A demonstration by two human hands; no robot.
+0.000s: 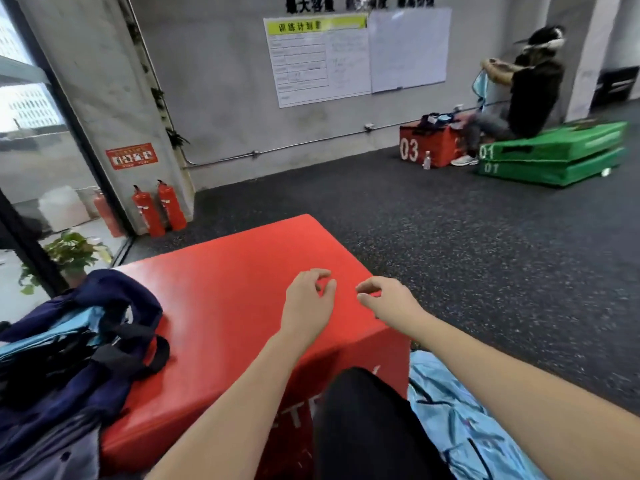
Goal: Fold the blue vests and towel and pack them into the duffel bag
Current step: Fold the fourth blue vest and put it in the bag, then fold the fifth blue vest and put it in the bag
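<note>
Crumpled pale-blue fabric (460, 420), thin and shiny with dark piping, lies heaped at the lower right beside the person's dark-clad knee (363, 420); whether it is one of the vests or the towel cannot be told. Just ahead stands a red padded box (225, 271), smooth and vinyl-like with rounded edges and white lettering partly hidden on its near face.

On the box's left end slumps a soft navy duffel bag (76, 348), its mouth gaping, black webbing straps looped over the front. More light-blue cloth (55, 330) shows inside the opening.

Both bare forearms reach out over the box top. The left hand (308, 299) hovers with fingers loosely curled, thumb and forefinger near each other, holding nothing. The right hand (384, 299) sits just beside it near the box's right edge, fingers likewise slackly bent and gripping nothing.

Beyond, the floor (450, 237) is dark speckled rubber. Two red fire extinguishers (159, 209) stand against a grey concrete pillar, with a leafy potted plant (69, 254) near the glass. Farther off, another person (526, 91) sits on stacked green mats (554, 154) next to a second red box (426, 147) marked 03.
</note>
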